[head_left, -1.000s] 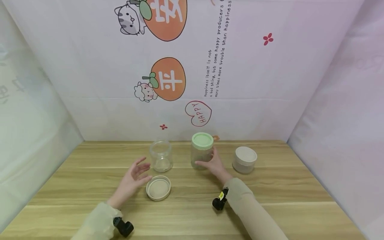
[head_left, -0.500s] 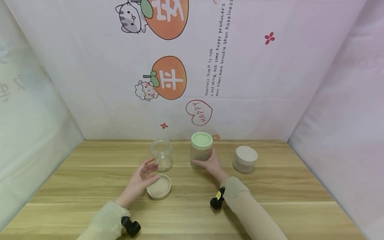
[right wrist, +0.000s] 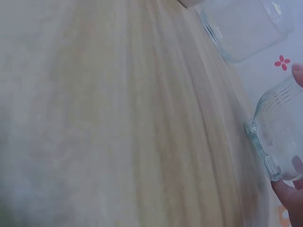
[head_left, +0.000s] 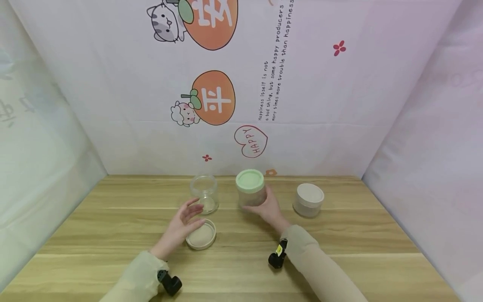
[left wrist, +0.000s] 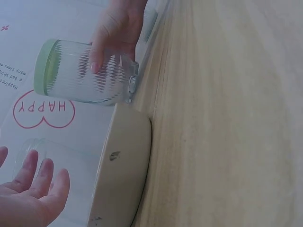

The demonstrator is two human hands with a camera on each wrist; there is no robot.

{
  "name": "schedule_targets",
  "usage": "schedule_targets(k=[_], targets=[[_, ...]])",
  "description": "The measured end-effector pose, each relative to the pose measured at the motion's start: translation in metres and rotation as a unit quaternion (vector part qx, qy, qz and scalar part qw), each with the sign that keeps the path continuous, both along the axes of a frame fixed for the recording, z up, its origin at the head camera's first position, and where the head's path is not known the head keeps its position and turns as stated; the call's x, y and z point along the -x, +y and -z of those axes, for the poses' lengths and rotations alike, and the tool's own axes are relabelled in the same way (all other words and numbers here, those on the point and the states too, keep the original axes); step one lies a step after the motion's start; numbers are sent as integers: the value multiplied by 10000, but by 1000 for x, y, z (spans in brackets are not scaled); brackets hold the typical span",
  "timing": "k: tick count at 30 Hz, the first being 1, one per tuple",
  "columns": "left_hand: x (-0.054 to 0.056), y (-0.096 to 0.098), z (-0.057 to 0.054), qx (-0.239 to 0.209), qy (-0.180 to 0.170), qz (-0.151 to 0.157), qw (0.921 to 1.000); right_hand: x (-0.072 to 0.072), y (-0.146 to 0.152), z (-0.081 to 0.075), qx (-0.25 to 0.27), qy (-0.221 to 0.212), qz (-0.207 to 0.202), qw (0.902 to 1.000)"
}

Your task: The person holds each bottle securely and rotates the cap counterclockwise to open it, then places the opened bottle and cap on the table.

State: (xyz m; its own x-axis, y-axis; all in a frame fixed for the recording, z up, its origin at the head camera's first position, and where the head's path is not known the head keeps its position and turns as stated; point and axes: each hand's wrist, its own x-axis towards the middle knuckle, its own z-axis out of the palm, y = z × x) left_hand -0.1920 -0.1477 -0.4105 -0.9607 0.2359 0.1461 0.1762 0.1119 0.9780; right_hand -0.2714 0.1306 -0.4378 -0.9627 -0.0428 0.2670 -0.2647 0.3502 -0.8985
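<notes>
A ribbed clear glass jar with a pale green lid (head_left: 250, 181) is in my right hand (head_left: 269, 209), thumb on the near side and fingers round the far side. In the left wrist view the jar (left wrist: 87, 71) leans a little, its base slightly off the wood. The right wrist view shows its thick glass bottom (right wrist: 262, 150). My left hand (head_left: 182, 225), fingers loosely spread, holds nothing. It is nearest a beige lid (head_left: 203, 237), which lies with its hollow side up. Behind the hand stands a lidless clear jar (head_left: 205, 191), partly hidden by the fingers.
A low jar with a whitish lid (head_left: 309, 200) stands to the right of my right hand. The wooden table (head_left: 226, 272) meets a printed white cloth (head_left: 302, 142) at the back. More white cloth hangs at both sides.
My right hand has raised and tilted the green-lidded jar, which has shifted slightly left. My left hand has moved right, now over the edge of the beige lid and before the lidless jar.
</notes>
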Motion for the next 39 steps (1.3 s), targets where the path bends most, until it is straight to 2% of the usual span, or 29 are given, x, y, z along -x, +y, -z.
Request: schedule_targets(k=[4,14,21,23,27,33,37,39], targets=[[0,2,0,-63,5,11,10000,-6,0,-4,-152,21,-164,9997],[-2,6,0,-134,33,-1,9999,-29,6,-20,-601,318,-932,9933],[-4,9,-1,-131,31,53,9999,-43,16,-25,-751,276,-934,9924],[-5,10,-2,-127,63,92,9999,-47,19,-25,-850,386,-918,9914],[-6,15,-3,40,268,129,9995,-56,24,-21,-1137,707,-979,9862],[-12,27,-11,285,530,54,9982,-70,32,-21,-1600,1197,-1165,9729],[-18,35,-13,412,689,68,9968,-79,35,-21,-1888,1290,-1121,9670],[-19,38,-13,520,897,81,9946,-82,36,-22,-1976,1328,-1104,9649]])
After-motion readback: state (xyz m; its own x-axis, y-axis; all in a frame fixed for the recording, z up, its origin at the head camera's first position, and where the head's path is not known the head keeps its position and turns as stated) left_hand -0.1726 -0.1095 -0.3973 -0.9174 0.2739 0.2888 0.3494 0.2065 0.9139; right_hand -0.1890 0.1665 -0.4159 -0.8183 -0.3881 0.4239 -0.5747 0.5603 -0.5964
